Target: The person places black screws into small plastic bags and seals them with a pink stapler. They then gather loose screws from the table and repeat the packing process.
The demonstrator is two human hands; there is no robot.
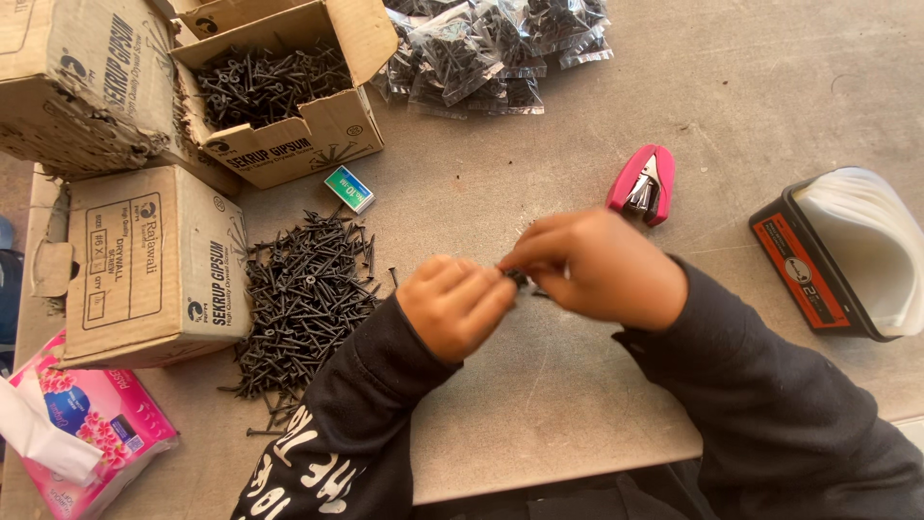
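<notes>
Pinching a few dark screws (517, 279) between fingertips, the left hand (454, 303) and right hand (589, 265) meet above the table (539, 385), with a screw pile (303, 299) left of the grip and a pink stapler (643, 185) just beyond.

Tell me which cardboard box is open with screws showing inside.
The box at top centre, flaps up, black screws filling it. The other two show no contents.

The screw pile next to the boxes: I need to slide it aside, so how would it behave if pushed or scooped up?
The screw pile is loose and tangled, so it would probably spread rather than move as one. Strays already lie at its edges, so some would likely scatter or roll. The points look sharp, and a handful is probably heavy for its size.
</notes>
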